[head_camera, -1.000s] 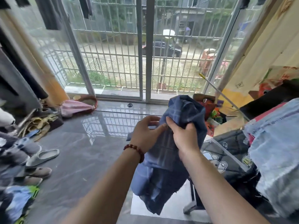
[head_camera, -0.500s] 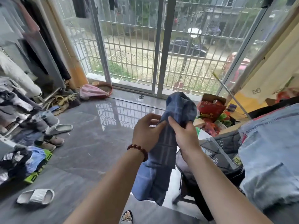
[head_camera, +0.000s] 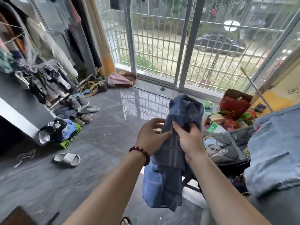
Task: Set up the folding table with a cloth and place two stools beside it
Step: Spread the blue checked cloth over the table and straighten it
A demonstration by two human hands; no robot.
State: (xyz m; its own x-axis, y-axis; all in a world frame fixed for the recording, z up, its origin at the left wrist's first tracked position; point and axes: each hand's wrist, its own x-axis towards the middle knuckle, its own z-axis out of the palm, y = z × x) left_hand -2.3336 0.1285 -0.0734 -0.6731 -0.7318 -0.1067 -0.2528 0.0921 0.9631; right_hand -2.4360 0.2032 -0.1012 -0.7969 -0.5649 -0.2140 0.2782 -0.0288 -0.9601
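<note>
Bunched blue cloth (head_camera: 185, 109) in both hands (head_camera: 151, 138) (head_camera: 190, 141)

1. We see soft, overcast daylight entering through the tall barred glass sliding doors (head_camera: 185, 46); the room is bright.
2. We note pale glare and bar reflections on the glossy grey stone floor (head_camera: 103, 135).
3. The crumpled blue checked cloth (head_camera: 164, 176) looks sharp to us; the lower corners smear.
4. Door frames bow outward at the edges.

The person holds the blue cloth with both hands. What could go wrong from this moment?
1. The blue cloth hangs bunched from the left hand and right hand; shaken open, it may sweep the red box and clutter beside it.
2. The grey slipper lies loose on the glossy floor, so a step that way may trip or slip.
</note>
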